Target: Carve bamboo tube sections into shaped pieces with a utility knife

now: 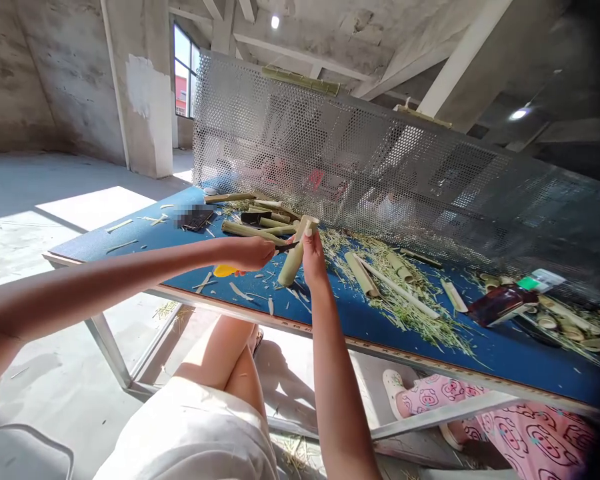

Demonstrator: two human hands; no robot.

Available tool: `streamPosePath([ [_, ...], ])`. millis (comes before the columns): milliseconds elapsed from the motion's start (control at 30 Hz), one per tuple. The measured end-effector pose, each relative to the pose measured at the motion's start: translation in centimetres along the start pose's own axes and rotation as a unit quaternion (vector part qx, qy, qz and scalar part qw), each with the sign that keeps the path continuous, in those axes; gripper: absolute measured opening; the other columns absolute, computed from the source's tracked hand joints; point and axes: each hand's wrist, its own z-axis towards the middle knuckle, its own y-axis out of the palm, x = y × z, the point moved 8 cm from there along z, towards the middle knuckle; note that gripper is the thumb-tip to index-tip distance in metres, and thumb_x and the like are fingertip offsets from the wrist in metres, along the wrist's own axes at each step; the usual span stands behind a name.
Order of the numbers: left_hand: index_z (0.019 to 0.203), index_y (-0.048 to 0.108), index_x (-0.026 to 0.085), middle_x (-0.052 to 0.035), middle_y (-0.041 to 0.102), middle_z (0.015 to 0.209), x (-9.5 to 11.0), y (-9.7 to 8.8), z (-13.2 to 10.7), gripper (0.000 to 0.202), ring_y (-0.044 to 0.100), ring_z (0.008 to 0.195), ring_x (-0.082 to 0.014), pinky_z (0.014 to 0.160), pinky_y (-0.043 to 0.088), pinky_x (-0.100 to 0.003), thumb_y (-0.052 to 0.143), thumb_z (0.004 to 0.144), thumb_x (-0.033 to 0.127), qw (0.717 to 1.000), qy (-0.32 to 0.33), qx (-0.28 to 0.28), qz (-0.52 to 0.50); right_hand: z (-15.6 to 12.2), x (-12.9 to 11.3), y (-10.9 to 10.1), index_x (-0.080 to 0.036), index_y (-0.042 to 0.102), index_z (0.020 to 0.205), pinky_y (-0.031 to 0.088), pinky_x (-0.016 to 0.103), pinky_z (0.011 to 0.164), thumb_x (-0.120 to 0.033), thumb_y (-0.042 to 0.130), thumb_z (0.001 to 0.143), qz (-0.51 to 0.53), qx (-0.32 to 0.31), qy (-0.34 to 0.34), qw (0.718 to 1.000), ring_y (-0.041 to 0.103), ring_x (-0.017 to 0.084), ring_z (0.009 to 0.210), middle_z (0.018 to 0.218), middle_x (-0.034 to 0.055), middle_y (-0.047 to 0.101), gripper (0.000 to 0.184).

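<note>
A bamboo tube [291, 267] stands tilted at the centre of the frame, its upper end leaning right; whether its lower end touches the counter [145, 232] is hard to tell. The right hand [315, 257] grips it near the top, thumb along the near face, the other fingers mostly hidden behind. From the left, the left hand [254, 253] has its fingers closed around a knife [287, 247], whose dark blade crosses the tube below that thumb; a yellow shape [225, 271] beneath the fist may be its handle.

The work looks like shaving or trimming. To do it well, the blade should lie at a shallow angle and take thin, light strokes down and away from the thumb, with the tube's lower end braced firmly.

Around the tube, pale chips [240, 291] dot the blue surface. More bamboo pieces [250, 231] lie just up and left; a heap of green shavings [420, 313] spreads to the right. A perforated metal screen [380, 167] rises behind, and another person's pink trousers [535, 427] show at lower right.
</note>
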Motion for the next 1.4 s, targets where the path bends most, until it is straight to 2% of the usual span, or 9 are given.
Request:
streamPosePath([
  [100,0.085,0.059,0.012,-0.0045,0.060,0.061,0.0,-0.4,-0.7,0.033,0.043,0.041,-0.0070,0.046,0.032,-0.022,0.029,0.093,0.022,0.999,-0.003,-0.034,-0.011,-0.2,-0.2,0.1,-0.024,0.050,0.089,0.045,0.030,0.065,-0.070,0.038,0.077,-0.022,-0.007,0.006,1.000,0.056,0.017,0.068,0.078,0.0017,0.062,0.049],
  [400,0.100,0.056,0.012,-0.0055,0.052,0.053,0.9,0.0,-3.3,0.037,0.024,0.038,-0.0105,0.048,0.016,-0.030,0.025,0.093,0.031,0.990,-0.123,0.017,0.067,-0.6,-1.4,1.6,-0.023,0.051,0.092,0.045,0.032,0.066,-0.070,0.035,0.078,-0.036,-0.044,-0.003,0.998,0.057,0.018,0.067,0.077,0.0031,0.064,0.052],
  [600,0.105,0.050,0.010,-0.0028,0.047,0.057,-0.5,-7.0,-5.8,0.042,0.026,0.044,-0.0099,0.052,0.015,-0.029,0.016,0.095,0.033,0.960,-0.191,0.182,0.093,0.1,0.3,-0.9,-0.023,0.048,0.102,0.047,0.033,0.065,-0.074,0.038,0.073,0.022,0.020,0.035,0.999,0.061,0.019,0.071,0.075,0.0030,0.065,0.059],
  [667,0.101,0.052,0.011,-0.0022,0.048,0.059,-1.2,-7.7,-5.7,0.040,0.033,0.047,-0.0096,0.053,0.017,-0.027,0.019,0.095,0.035,0.969,-0.178,0.160,0.057,0.2,0.5,-0.8,-0.024,0.049,0.104,0.047,0.033,0.066,-0.073,0.039,0.074,0.041,-0.004,0.037,0.998,0.061,0.019,0.073,0.077,0.0027,0.065,0.059],
  [833,0.111,0.049,0.013,-0.0062,0.058,0.076,-1.1,-3.5,-4.3,0.035,0.048,0.061,-0.0136,0.055,0.028,-0.025,0.036,0.089,0.036,0.993,-0.099,0.013,-0.060,0.6,0.9,0.1,-0.025,0.049,0.102,0.048,0.034,0.064,-0.074,0.039,0.074,0.102,-0.041,0.060,0.992,0.063,0.021,0.076,0.078,0.0029,0.064,0.057],
  [1000,0.082,0.056,0.016,-0.0034,0.054,0.065,-2.6,-0.4,-2.0,0.044,0.039,0.052,-0.0116,0.050,0.026,-0.026,0.025,0.090,0.046,0.986,-0.077,0.033,-0.144,2.9,1.7,-1.6,-0.026,0.046,0.106,0.048,0.034,0.062,-0.074,0.045,0.071,0.100,0.001,0.057,0.993,0.064,0.022,0.078,0.081,0.0033,0.063,0.059],
  [1133,0.055,0.040,0.018,-0.0002,0.042,0.051,-6.2,1.8,0.4,0.054,0.030,0.046,-0.0105,0.047,0.018,-0.027,0.017,0.091,0.053,0.981,-0.130,0.061,-0.128,4.9,3.4,-2.8,-0.025,0.048,0.101,0.049,0.033,0.060,-0.073,0.049,0.068,0.088,0.035,0.063,0.994,0.064,0.021,0.073,0.081,0.0027,0.063,0.058],
  [1267,0.064,0.044,0.019,-0.0010,0.048,0.056,-8.6,4.0,2.6,0.046,0.040,0.051,-0.0133,0.050,0.020,-0.026,0.022,0.089,0.050,0.986,-0.125,0.084,-0.075,6.2,5.2,-2.6,-0.026,0.048,0.097,0.049,0.033,0.056,-0.072,0.050,0.068,0.084,0.042,0.084,0.992,0.065,0.022,0.070,0.076,0.0023,0.063,0.055],
  [1400,0.097,0.042,0.019,0.0001,0.053,0.064,-10.1,6.8,3.6,0.033,0.049,0.060,-0.0173,0.055,0.030,-0.026,0.023,0.088,0.044,0.977,-0.130,0.061,-0.158,6.8,5.0,-2.1,-0.025,0.050,0.092,0.050,0.034,0.059,-0.071,0.050,0.071,0.054,-0.026,0.063,0.996,0.065,0.022,0.073,0.076,0.0029,0.065,0.050],
])
